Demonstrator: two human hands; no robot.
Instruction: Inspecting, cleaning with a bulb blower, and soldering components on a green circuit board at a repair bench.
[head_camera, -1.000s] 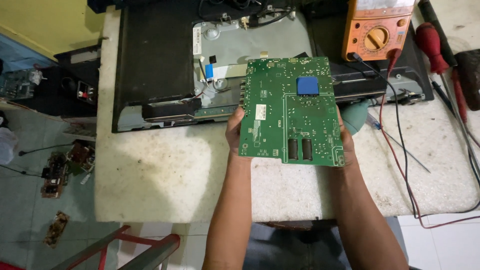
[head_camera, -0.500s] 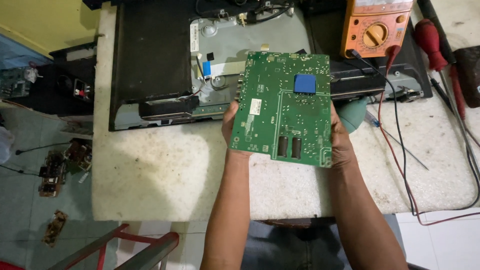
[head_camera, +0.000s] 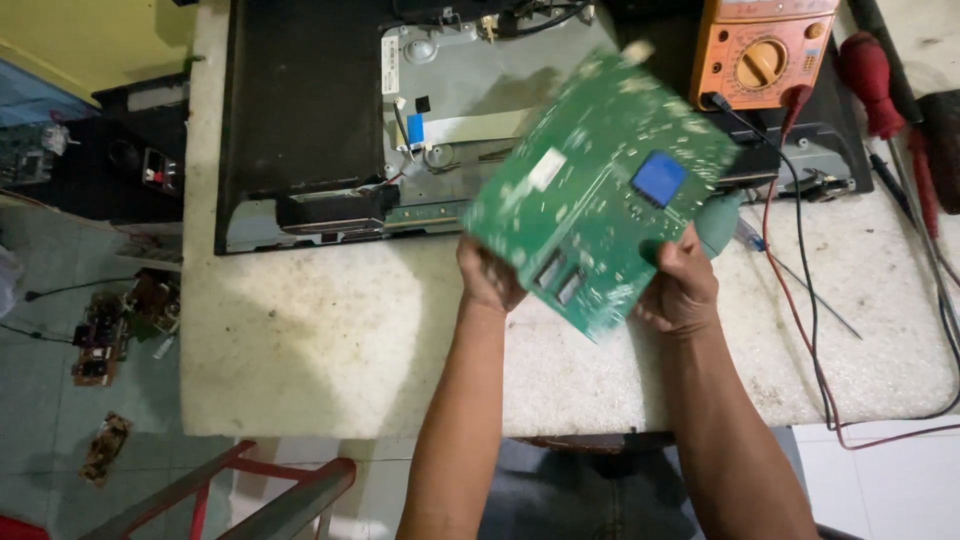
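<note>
While gripped at its lower corners by both hands, green circuit board now tilted sharply, its right end swung up toward orange multimeter, against the squarer, near-level hold of a second and half a second ago. Seen from the head camera: left hand closed on the board's lower left edge, fingers curled under and thumb on top; right hand clamped on the lower right edge, thumb pressed to the face near two dark slots. Blurred in the turn, with a blue square chip facing up. Held in the air above white foam-topped bench, partly covering opened flat-panel chassis with its grey metal plate. Red and black test leads trailing off the meter across the bench at right, red-handled screwdriver beyond. Loose boards on tiled floor at left. Judging by the rotation, board being turned over or around for inspection rather than set down.
</note>
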